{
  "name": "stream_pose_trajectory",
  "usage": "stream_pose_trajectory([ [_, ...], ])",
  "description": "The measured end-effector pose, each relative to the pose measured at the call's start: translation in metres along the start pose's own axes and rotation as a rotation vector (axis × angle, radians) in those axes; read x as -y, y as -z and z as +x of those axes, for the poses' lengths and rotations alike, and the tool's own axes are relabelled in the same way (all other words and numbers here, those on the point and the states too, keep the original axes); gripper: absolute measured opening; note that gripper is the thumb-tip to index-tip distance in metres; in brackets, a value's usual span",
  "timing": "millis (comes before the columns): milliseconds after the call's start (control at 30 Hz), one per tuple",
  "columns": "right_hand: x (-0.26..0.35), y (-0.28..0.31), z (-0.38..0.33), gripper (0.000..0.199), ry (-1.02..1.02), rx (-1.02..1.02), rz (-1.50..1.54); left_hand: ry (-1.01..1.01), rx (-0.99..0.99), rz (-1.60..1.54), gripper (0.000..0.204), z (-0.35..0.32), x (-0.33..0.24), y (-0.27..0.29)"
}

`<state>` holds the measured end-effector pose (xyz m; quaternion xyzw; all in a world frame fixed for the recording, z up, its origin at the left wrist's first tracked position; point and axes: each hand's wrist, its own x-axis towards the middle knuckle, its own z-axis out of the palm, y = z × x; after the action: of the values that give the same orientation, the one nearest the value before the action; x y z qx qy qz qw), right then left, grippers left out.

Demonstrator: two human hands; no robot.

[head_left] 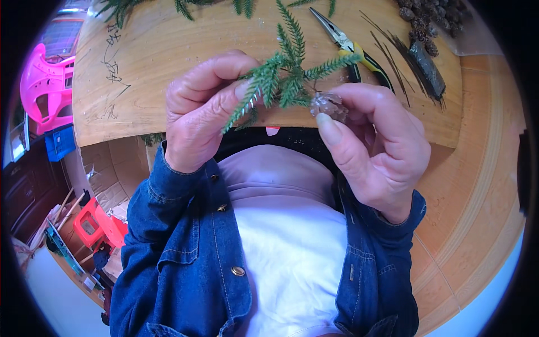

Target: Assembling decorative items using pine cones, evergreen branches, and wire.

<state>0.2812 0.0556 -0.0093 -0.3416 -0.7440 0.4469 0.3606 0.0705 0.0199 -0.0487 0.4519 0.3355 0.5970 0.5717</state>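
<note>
Between my hands, above the table's near edge, is a green artificial pine sprig (291, 84) with several needled branches. My left hand (205, 106) pinches it on the left, thumb and index finger closed on the greenery. In my right hand (379, 137), a brown pine cone (329, 105) with pale, shiny tips is gripped between thumb and fingers. The cone touches the sprig's right side, and a thin stem rises just above it. My fingers hide exactly where the two meet.
Yellow-and-black long-nose pliers (359, 53) lie on the wooden table (151, 73) beyond my right hand. Dark thin wires (393, 62) and a wrapped wire bundle (426, 70) are farther right. Several pine cones (418, 28) sit at the far right corner, more green sprigs (185, 7) along the far edge.
</note>
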Motion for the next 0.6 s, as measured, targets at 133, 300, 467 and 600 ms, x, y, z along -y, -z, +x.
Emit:
stream_pose_trajectory([
  [133, 0.0013, -0.0060, 0.0041, 0.022, 0.078, -0.021, -0.056, -0.055, 0.081, 0.108, 0.017, 0.0034, -0.0010, -0.0031],
  [300, -0.0002, -0.0057, 0.0087, 0.021, 0.196, -0.009, -0.178, -0.023, 0.115, 0.209, 0.016, 0.0050, -0.0077, -0.0023],
  [467, -0.0062, -0.0052, 0.0071, 0.022, 0.272, -0.003, -0.247, -0.031, 0.146, 0.285, 0.016, 0.0075, -0.0075, 0.0013],
  [600, -0.0057, -0.0035, 0.0083, 0.022, 0.232, 0.019, -0.237, -0.078, 0.159, 0.387, 0.015, 0.0078, -0.0061, 0.0029],
])
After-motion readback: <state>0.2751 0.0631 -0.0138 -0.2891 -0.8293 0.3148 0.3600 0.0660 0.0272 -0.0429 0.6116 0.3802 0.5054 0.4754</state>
